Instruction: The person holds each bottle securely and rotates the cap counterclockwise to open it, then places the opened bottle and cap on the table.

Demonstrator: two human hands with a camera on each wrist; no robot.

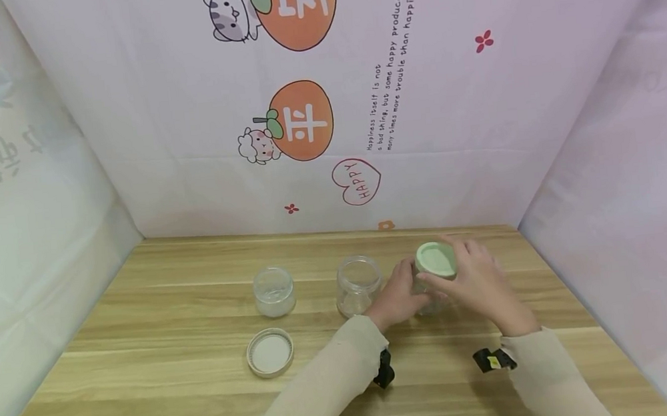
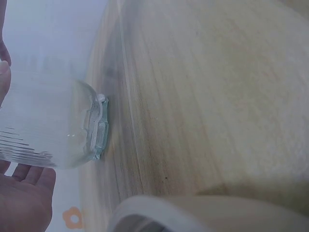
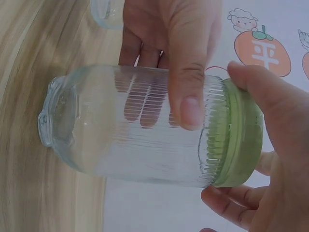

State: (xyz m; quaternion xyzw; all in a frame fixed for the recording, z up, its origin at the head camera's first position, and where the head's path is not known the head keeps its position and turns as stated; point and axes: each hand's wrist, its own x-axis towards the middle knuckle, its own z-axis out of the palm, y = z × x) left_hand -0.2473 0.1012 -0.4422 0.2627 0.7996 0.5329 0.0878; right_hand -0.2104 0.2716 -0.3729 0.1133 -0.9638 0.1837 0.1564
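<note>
A clear glass jar with fine ribs and a green lid stands at the right of the table. My left hand grips the jar's side, its thumb lying across the front and its fingers showing through the glass behind. Around the rim of the lid curl the thumb and fingers of my right hand. The lid sits level on the jar's mouth. In the left wrist view the jar's thick, knobbly base appears close over the wood, and the lid is out of frame.
Left of the hands stands an open glass jar, with a shorter glass jar farther left. In front of that one a pale, ridged-rim lid lies flat. Printed white cloth walls the wooden table behind and at both sides.
</note>
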